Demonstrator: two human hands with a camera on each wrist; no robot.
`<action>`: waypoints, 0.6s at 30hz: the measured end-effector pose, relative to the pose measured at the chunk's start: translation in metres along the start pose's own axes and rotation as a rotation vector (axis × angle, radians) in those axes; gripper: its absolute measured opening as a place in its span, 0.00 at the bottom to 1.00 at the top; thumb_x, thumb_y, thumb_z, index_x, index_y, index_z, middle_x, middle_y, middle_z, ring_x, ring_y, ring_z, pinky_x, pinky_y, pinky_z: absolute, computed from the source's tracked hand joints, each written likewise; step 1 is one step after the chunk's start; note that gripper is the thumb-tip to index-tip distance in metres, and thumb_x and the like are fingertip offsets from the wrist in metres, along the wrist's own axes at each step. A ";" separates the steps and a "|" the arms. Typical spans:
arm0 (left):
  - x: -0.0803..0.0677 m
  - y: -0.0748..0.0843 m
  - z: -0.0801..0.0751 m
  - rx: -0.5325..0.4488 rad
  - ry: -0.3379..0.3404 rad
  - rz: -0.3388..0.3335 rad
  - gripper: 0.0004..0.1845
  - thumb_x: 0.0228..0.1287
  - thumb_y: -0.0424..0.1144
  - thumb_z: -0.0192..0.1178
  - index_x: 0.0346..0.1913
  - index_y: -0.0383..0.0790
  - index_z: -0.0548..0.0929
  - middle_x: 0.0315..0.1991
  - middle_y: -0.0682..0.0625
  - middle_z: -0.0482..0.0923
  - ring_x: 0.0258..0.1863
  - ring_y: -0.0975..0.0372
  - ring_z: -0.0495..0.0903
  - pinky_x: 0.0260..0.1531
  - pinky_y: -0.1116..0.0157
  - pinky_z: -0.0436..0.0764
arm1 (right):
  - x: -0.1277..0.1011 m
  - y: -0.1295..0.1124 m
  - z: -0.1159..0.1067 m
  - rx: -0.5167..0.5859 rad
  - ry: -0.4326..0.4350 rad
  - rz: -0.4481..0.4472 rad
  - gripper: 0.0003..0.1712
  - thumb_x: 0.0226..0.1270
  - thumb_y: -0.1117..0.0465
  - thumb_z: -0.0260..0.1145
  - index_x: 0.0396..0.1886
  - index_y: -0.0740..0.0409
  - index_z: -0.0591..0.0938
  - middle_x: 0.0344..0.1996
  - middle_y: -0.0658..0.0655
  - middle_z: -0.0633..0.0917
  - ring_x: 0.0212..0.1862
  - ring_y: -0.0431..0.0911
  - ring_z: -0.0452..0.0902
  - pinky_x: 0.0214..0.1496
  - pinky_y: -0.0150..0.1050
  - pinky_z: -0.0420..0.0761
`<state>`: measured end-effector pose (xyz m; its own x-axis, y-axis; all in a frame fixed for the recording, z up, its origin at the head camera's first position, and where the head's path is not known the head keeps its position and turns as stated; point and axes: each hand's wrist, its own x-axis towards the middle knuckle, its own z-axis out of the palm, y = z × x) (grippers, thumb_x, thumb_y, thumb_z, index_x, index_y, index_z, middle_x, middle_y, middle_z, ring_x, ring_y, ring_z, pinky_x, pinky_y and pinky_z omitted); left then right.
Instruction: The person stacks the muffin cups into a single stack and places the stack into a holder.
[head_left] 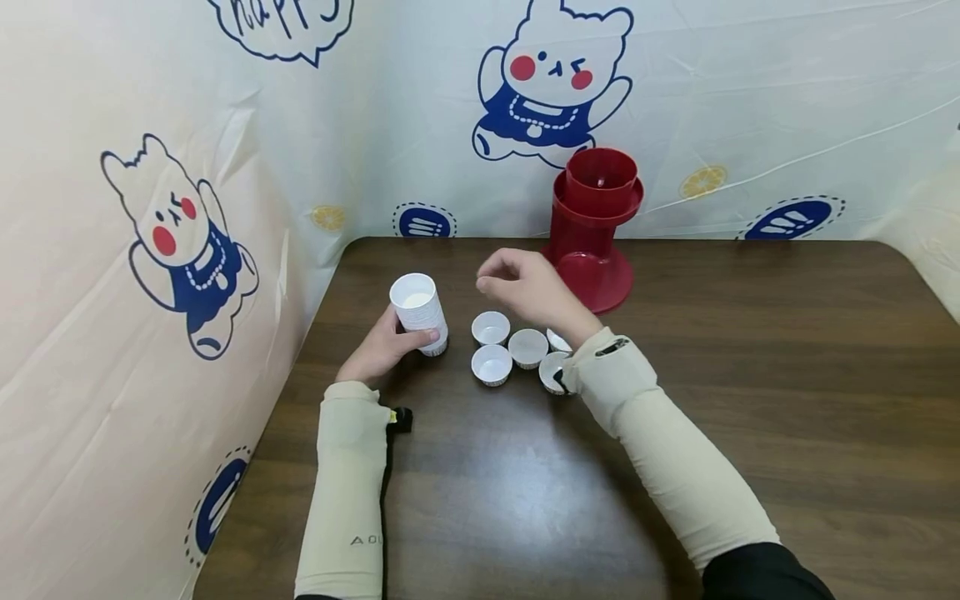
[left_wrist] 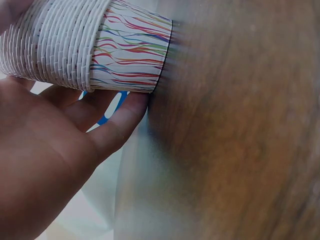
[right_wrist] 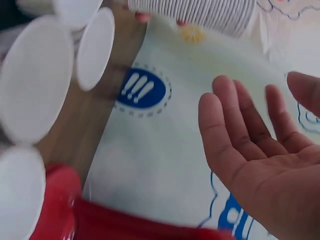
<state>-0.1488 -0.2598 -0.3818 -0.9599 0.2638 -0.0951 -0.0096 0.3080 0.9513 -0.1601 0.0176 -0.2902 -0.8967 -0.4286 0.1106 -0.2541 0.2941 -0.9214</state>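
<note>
1. Left hand (head_left: 384,346): it grips a stack of nested paper cups (head_left: 420,314), standing on the dark wooden table (head_left: 525,483), with fingers and thumb wrapped round the lower part. The left wrist view shows the stack's ribbed rims and a striped bottom cup (left_wrist: 131,52), its base against the table top.

2. Right hand (head_left: 525,287): it hovers above the table at about 3 o'clock from the stack, clear of it. The right wrist view shows the palm empty and the fingers (right_wrist: 235,125) loosely spread, gripping nothing.

3. Loose cups: five single cups sit upright in a cluster at about 4 o'clock from the stack, just below the right hand. They are the back-left cup (head_left: 491,327), the front-left cup (head_left: 492,364), the middle cup (head_left: 528,347), and two partly hidden by the right wrist, one behind (head_left: 557,339) and one in front (head_left: 553,372). The cups stand close together; whether they touch cannot be told.

4. Step in hand, as judged: cups are being separated from the stack and set out singly. The free hand appears to be between placements, heading for the stack's top rim.

5. Next move calls for: a pinch on the top rim only, with the left hand bracing the stack so one cup lifts free.

6. Other: a red funnel-shaped stand (head_left: 592,229) sits at 12 o'clock from the cluster, against the printed backdrop (head_left: 225,167).
</note>
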 end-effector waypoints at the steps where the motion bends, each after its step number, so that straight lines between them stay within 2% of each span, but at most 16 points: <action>1: 0.000 -0.001 0.000 0.000 0.003 -0.001 0.41 0.64 0.37 0.69 0.74 0.38 0.57 0.67 0.39 0.66 0.65 0.48 0.66 0.68 0.48 0.62 | -0.002 0.002 -0.004 0.015 0.013 0.001 0.05 0.71 0.62 0.66 0.42 0.59 0.85 0.38 0.58 0.85 0.42 0.50 0.80 0.48 0.43 0.81; 4: 0.000 -0.001 0.000 0.002 0.007 0.004 0.41 0.64 0.36 0.69 0.74 0.38 0.57 0.66 0.38 0.66 0.65 0.47 0.66 0.67 0.48 0.62 | -0.011 0.008 -0.018 0.072 0.036 0.021 0.06 0.72 0.64 0.66 0.36 0.63 0.83 0.37 0.62 0.86 0.39 0.52 0.82 0.46 0.42 0.83; 8: 0.000 0.000 -0.001 0.012 0.014 0.005 0.40 0.64 0.36 0.68 0.74 0.37 0.57 0.66 0.38 0.66 0.65 0.47 0.66 0.68 0.48 0.61 | -0.023 0.014 -0.033 0.111 0.043 0.062 0.15 0.76 0.60 0.63 0.33 0.69 0.79 0.40 0.65 0.87 0.40 0.52 0.84 0.48 0.45 0.84; 12: -0.001 0.000 -0.001 0.006 0.017 0.007 0.40 0.64 0.35 0.68 0.73 0.37 0.58 0.66 0.38 0.66 0.64 0.47 0.66 0.67 0.48 0.62 | -0.033 0.023 -0.043 0.126 0.077 0.098 0.22 0.78 0.55 0.60 0.34 0.71 0.83 0.39 0.67 0.87 0.41 0.55 0.84 0.49 0.46 0.83; 15: -0.002 0.000 0.001 -0.005 0.017 0.010 0.39 0.64 0.34 0.68 0.73 0.36 0.58 0.66 0.37 0.66 0.64 0.47 0.66 0.67 0.48 0.62 | -0.039 0.033 -0.049 0.134 0.104 0.119 0.23 0.79 0.55 0.59 0.35 0.72 0.84 0.39 0.67 0.87 0.41 0.57 0.84 0.49 0.47 0.83; 18: -0.002 -0.001 0.002 -0.010 0.022 0.008 0.39 0.63 0.33 0.68 0.72 0.37 0.59 0.65 0.37 0.67 0.64 0.47 0.66 0.67 0.48 0.63 | -0.048 0.045 -0.058 0.145 0.091 0.125 0.18 0.79 0.60 0.57 0.38 0.74 0.80 0.41 0.69 0.86 0.43 0.59 0.84 0.50 0.50 0.83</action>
<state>-0.1461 -0.2587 -0.3830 -0.9657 0.2463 -0.0816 -0.0050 0.2966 0.9550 -0.1495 0.1007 -0.3156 -0.9487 -0.3157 0.0192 -0.0901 0.2117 -0.9732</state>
